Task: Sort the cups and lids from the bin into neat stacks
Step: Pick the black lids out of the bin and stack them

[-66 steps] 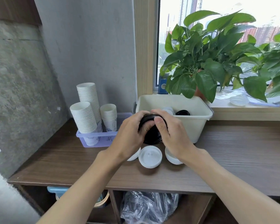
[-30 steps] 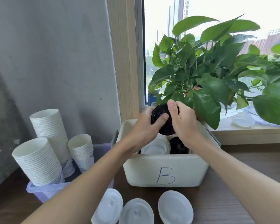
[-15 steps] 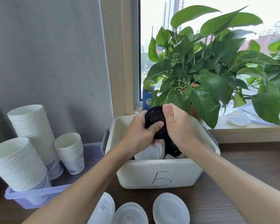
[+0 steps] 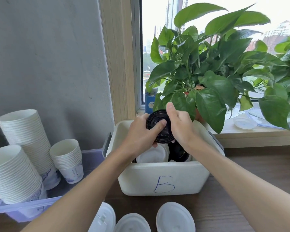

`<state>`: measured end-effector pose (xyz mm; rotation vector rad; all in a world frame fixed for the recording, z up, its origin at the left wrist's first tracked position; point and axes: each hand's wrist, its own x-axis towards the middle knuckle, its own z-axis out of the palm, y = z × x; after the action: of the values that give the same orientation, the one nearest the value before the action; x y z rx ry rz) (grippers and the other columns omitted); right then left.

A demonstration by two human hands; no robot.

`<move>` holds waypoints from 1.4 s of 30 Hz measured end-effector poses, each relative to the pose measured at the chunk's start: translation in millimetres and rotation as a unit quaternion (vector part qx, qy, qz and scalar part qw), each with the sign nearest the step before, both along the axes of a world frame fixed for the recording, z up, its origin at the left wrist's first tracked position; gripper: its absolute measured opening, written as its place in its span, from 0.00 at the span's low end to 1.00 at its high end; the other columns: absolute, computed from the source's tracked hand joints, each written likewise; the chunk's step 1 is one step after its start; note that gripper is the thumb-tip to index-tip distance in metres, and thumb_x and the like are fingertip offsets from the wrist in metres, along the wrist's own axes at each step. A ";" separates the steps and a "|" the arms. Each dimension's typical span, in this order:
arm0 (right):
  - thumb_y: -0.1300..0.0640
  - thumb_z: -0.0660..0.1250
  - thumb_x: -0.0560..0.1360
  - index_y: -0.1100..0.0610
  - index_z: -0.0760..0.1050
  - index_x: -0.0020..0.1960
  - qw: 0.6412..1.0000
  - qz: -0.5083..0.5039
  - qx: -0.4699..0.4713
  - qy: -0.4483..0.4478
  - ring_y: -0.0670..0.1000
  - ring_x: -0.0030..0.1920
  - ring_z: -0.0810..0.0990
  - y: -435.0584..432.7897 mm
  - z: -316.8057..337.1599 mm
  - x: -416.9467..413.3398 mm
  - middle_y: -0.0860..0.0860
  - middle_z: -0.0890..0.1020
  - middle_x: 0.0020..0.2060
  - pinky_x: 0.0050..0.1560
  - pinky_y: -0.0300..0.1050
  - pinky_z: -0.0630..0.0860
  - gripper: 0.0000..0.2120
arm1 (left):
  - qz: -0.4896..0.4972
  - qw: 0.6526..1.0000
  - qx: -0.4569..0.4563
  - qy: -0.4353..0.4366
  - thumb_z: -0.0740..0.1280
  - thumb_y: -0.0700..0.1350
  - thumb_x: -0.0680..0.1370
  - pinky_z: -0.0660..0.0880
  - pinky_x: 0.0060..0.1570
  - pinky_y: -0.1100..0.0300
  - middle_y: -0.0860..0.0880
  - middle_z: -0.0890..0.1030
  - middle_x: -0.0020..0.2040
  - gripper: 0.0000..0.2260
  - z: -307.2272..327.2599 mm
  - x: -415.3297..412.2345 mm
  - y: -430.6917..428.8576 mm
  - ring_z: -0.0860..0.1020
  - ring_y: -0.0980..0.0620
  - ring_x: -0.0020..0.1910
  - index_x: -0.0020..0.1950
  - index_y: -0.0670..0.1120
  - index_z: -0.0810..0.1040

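Note:
Both hands hold a stack of black lids (image 4: 160, 129) above the cream bin marked "B" (image 4: 162, 180). My left hand (image 4: 141, 136) grips it from the left with the thumb across the top lid. My right hand (image 4: 181, 128) grips it from the right. Inside the bin lie white lids (image 4: 151, 155) and more black lids (image 4: 177, 153). Three white lid stacks (image 4: 173, 216) sit on the wooden table in front of the bin. White paper cups (image 4: 23, 131) stand stacked in a lilac tray (image 4: 23, 211) at the left.
A leafy potted plant (image 4: 208, 72) stands on the window sill right behind the bin, its leaves hanging over the bin's back edge. A clear lid (image 4: 244, 122) lies on the sill at right. A grey wall closes the left side.
The view has moved closer to the bin. Both hands, still holding the black lid stack, have risen from table level to above the bin.

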<state>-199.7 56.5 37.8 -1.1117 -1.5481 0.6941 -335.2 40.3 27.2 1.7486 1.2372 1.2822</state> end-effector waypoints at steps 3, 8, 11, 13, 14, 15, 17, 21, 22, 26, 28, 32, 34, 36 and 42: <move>0.45 0.49 0.83 0.60 0.67 0.35 0.998 -0.007 0.031 -0.045 0.47 0.30 0.67 -2.0 0.8 0.6 0.51 0.68 0.27 0.30 0.39 0.66 0.25 | -0.014 1.000 -0.001 -0.004 0.69 0.48 0.80 0.67 0.21 0.63 0.46 0.80 0.31 0.12 -0.9 -1.9 2.2 0.75 0.49 0.22 0.55 0.40 0.77; 0.48 0.48 0.83 0.56 0.62 0.31 0.997 -0.010 0.059 -0.049 0.42 0.25 0.64 -1.5 -0.5 0.4 0.48 0.67 0.26 0.27 0.34 0.63 0.24 | -0.014 1.000 0.005 -0.016 0.69 0.46 0.80 0.69 0.21 0.61 0.43 0.80 0.32 0.10 -2.3 -0.8 4.7 0.74 0.49 0.23 0.54 0.40 0.77; 0.48 0.49 0.83 0.56 0.62 0.30 0.996 -0.023 0.071 -0.048 0.44 0.28 0.66 2.1 -2.6 -0.7 0.48 0.68 0.26 0.31 0.40 0.65 0.25 | -0.009 1.000 0.011 -0.025 0.70 0.46 0.79 0.70 0.22 0.60 0.43 0.79 0.32 0.10 -3.4 0.7 4.1 0.74 0.49 0.24 0.54 0.40 0.77; 0.48 0.49 0.83 0.57 0.64 0.32 0.996 -0.023 0.077 -0.049 0.47 0.31 0.68 4.0 -4.0 -0.4 0.49 0.69 0.28 0.34 0.45 0.67 0.24 | -0.015 0.999 0.018 -0.033 0.70 0.45 0.79 0.70 0.23 0.60 0.45 0.80 0.33 0.10 -2.9 0.0 3.8 0.75 0.50 0.25 0.54 0.40 0.77; 0.48 0.49 0.83 0.57 0.66 0.33 0.996 -0.015 0.079 -0.044 0.47 0.31 0.69 3.9 -4.1 -0.2 0.49 0.71 0.29 0.35 0.45 0.68 0.24 | -0.016 0.999 0.026 -0.031 0.70 0.45 0.79 0.71 0.24 0.62 0.47 0.81 0.35 0.09 -2.0 -0.7 3.6 0.76 0.51 0.27 0.55 0.41 0.78; 0.48 0.50 0.83 0.57 0.68 0.35 0.996 -0.001 0.081 -0.037 0.46 0.32 0.70 3.2 -4.2 0.2 0.49 0.72 0.30 0.36 0.43 0.69 0.22 | -0.010 0.999 0.039 -0.023 0.70 0.45 0.79 0.72 0.28 0.63 0.51 0.82 0.38 0.08 -1.0 -1.4 3.9 0.78 0.54 0.31 0.56 0.44 0.79; 0.49 0.52 0.83 0.54 0.71 0.41 0.995 0.032 0.086 -0.035 0.43 0.34 0.74 1.3 -4.9 -0.2 0.46 0.76 0.34 0.37 0.39 0.73 0.17 | 0.018 0.998 0.066 -0.011 0.70 0.46 0.79 0.76 0.39 0.64 0.54 0.83 0.45 0.09 1.1 -2.4 4.6 0.81 0.58 0.42 0.58 0.47 0.79; 0.50 0.56 0.82 0.51 0.68 0.47 0.993 0.064 0.084 -0.058 0.42 0.30 0.76 -1.2 -6.9 -3.0 0.46 0.77 0.35 0.32 0.37 0.72 0.08 | 0.086 0.992 0.039 -0.082 0.67 0.51 0.80 0.76 0.45 0.65 0.51 0.82 0.48 0.11 6.2 -2.2 3.7 0.80 0.57 0.48 0.57 0.45 0.77; 0.50 0.57 0.82 0.51 0.68 0.45 0.993 0.059 0.082 -0.062 0.41 0.28 0.75 -1.7 -6.4 -3.6 0.46 0.77 0.34 0.32 0.36 0.71 0.08 | 0.089 0.991 0.040 -0.091 0.66 0.51 0.80 0.76 0.44 0.65 0.48 0.83 0.45 0.11 6.7 -2.3 4.2 0.81 0.57 0.45 0.54 0.44 0.79; 0.51 0.60 0.81 0.55 0.71 0.44 0.996 0.054 0.064 -0.018 0.44 0.25 0.74 -3.5 -3.1 -2.1 0.50 0.75 0.32 0.26 0.38 0.70 0.09 | 0.065 0.993 0.046 -0.083 0.66 0.51 0.81 0.74 0.30 0.59 0.41 0.81 0.39 0.12 5.8 -1.6 5.3 0.78 0.54 0.32 0.49 0.42 0.81; 0.53 0.59 0.81 0.60 0.74 0.49 0.996 0.061 0.059 -0.024 0.51 0.29 0.76 -2.2 -3.4 -2.4 0.54 0.78 0.35 0.26 0.46 0.73 0.11 | 0.059 0.995 0.044 -0.068 0.67 0.51 0.81 0.71 0.23 0.59 0.43 0.81 0.37 0.13 4.6 -2.2 5.1 0.76 0.52 0.26 0.50 0.41 0.80; 0.55 0.58 0.82 0.56 0.74 0.49 0.996 0.063 0.047 -0.029 0.43 0.35 0.76 2.3 -6.0 -4.2 0.46 0.78 0.37 0.32 0.37 0.72 0.08 | 0.053 0.995 0.067 -0.057 0.68 0.49 0.80 0.70 0.19 0.58 0.46 0.81 0.34 0.10 4.7 -2.7 2.4 0.77 0.49 0.23 0.52 0.42 0.78; 0.55 0.58 0.82 0.54 0.73 0.48 0.997 0.059 0.048 -0.032 0.41 0.35 0.75 4.4 -7.3 -4.1 0.44 0.77 0.37 0.34 0.35 0.70 0.07 | 0.050 0.994 0.074 -0.056 0.67 0.47 0.81 0.69 0.19 0.59 0.47 0.81 0.35 0.09 5.7 -0.9 0.7 0.78 0.49 0.23 0.53 0.42 0.77; 0.55 0.58 0.82 0.54 0.73 0.48 0.997 0.057 0.046 -0.032 0.40 0.33 0.75 4.9 -8.0 -3.7 0.43 0.77 0.36 0.33 0.35 0.69 0.08 | 0.048 0.995 0.077 -0.050 0.67 0.47 0.81 0.70 0.18 0.59 0.45 0.80 0.36 0.09 6.8 0.5 -0.9 0.77 0.49 0.22 0.53 0.40 0.76; 0.54 0.58 0.82 0.61 0.73 0.51 0.995 0.079 0.051 -0.035 0.45 0.31 0.76 0.2 -2.2 -1.9 0.50 0.77 0.36 0.26 0.39 0.72 0.10 | 0.041 0.995 0.079 -0.044 0.65 0.47 0.82 0.70 0.19 0.59 0.42 0.80 0.39 0.11 6.6 -0.4 -0.6 0.77 0.50 0.22 0.55 0.40 0.74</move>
<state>-201.7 56.6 35.7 -0.9540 -1.7254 0.6810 -335.6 39.7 33.8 1.7450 1.1976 1.5252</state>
